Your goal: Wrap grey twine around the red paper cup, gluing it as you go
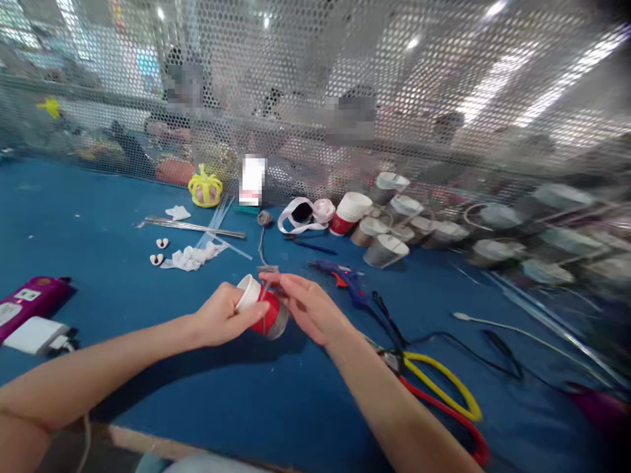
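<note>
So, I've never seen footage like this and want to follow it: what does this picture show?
No machine here: it is one view, from a camera on a person's head, of their bare hands. The left hand holds a tilted red-and-white cup, partly wrapped in grey strand. The right hand is at its far side; its exact grip is hard to see. On the blue table lie a blue glue gun, a yellow crown-shaped piece and more cups.
</note>
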Motion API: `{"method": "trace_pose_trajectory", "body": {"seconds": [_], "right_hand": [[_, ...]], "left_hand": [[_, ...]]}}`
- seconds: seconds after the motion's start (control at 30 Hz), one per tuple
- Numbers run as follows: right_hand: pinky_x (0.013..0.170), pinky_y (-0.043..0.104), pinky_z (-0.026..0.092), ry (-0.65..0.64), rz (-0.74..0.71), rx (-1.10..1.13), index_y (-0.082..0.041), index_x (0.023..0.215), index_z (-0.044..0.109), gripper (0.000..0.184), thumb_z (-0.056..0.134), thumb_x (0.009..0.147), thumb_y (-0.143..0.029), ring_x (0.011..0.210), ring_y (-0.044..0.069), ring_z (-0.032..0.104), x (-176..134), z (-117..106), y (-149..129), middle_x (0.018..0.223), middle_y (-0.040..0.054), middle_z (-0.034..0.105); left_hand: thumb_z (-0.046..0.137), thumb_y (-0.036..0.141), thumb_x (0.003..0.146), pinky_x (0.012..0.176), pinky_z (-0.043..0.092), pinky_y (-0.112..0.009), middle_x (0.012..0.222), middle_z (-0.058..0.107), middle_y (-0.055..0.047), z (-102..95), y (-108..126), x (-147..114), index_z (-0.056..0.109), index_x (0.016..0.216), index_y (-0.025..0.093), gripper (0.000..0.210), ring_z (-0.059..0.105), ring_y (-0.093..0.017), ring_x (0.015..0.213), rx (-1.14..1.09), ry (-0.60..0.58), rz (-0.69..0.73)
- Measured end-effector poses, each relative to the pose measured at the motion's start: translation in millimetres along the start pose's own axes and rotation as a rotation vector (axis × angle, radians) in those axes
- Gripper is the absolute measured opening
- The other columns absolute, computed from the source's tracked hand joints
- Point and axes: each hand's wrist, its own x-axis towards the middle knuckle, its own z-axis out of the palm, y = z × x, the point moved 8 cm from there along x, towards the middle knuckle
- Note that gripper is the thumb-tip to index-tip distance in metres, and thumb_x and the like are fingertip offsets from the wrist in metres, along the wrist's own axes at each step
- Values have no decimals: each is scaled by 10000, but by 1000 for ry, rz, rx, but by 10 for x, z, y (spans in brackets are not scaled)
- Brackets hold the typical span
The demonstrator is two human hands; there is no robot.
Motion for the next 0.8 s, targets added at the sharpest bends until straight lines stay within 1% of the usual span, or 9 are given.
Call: {"method": "trace_pose_trajectory", "body": {"seconds": [0.1, 0.2, 0.33, 0.4, 0.5, 0.57, 0.7, 0.77, 0.8], "right_hand": [[853, 282, 396, 0, 3, -10, -230, 740, 717, 239, 734, 562, -389, 893, 146, 562, -4, 0, -35, 930, 10, 676], [821, 280, 405, 1, 6, -51, -216, 763, 713, 242, 723, 585, -380, 862, 145, 567, -10, 4, -38, 910, 18, 678], [734, 279, 417, 14, 7, -127, -188, 797, 697, 248, 676, 652, -387, 742, 130, 567, -22, 4, -8, 802, 21, 677], [709, 273, 415, 14, 6, -175, -175, 806, 685, 260, 651, 676, -397, 719, 126, 562, -27, 14, 2, 769, 21, 666], [674, 257, 416, 19, -1, -246, -173, 818, 649, 251, 686, 642, -348, 697, 114, 552, -32, 35, 5, 772, 5, 643], [643, 243, 413, 29, -25, -273, -174, 752, 616, 212, 709, 611, -301, 674, 101, 539, -35, 45, -9, 785, -6, 624], [597, 232, 398, 31, -76, -314, -159, 606, 554, 189, 686, 625, -293, 633, 89, 508, -50, 60, -39, 779, -2, 597], [602, 232, 392, 59, -104, -324, -161, 631, 556, 178, 670, 646, -297, 628, 88, 498, -63, 36, -74, 743, -6, 591], [607, 231, 389, 83, -124, -326, -165, 658, 555, 170, 653, 666, -303, 628, 87, 495, -71, 15, -103, 727, -10, 591]], "left_hand": [[414, 303, 815, 381, 156, -169, 448, 212, 65, 23, -2, 14, 273, 462, 147, 412, 190, -33, 423, -23, -26, -46], [413, 308, 818, 386, 170, -168, 453, 215, 66, 35, 10, 24, 277, 463, 146, 413, 200, -35, 423, -7, -40, -47], [417, 278, 818, 415, 206, -175, 449, 267, 61, 50, 70, 34, 323, 464, 137, 392, 251, -39, 423, 102, -45, 34], [416, 254, 815, 435, 226, -183, 452, 311, 53, 82, 113, 32, 357, 465, 131, 375, 289, -44, 427, 169, -69, 91], [410, 229, 810, 456, 253, -187, 463, 364, 41, 157, 160, 15, 402, 470, 128, 354, 337, -52, 440, 232, -140, 161], [410, 226, 809, 461, 259, -189, 464, 375, 38, 186, 167, 6, 420, 474, 127, 350, 349, -56, 444, 255, -167, 180], [413, 256, 816, 452, 236, -200, 442, 335, 47, 175, 139, 13, 405, 459, 130, 379, 318, -53, 428, 261, -161, 147], [417, 287, 815, 438, 225, -197, 434, 313, 52, 158, 85, 28, 387, 452, 132, 396, 297, -50, 422, 194, -158, 69], [421, 311, 814, 429, 219, -192, 436, 304, 55, 146, 38, 37, 379, 455, 134, 402, 286, -49, 423, 136, -152, 4]]}}
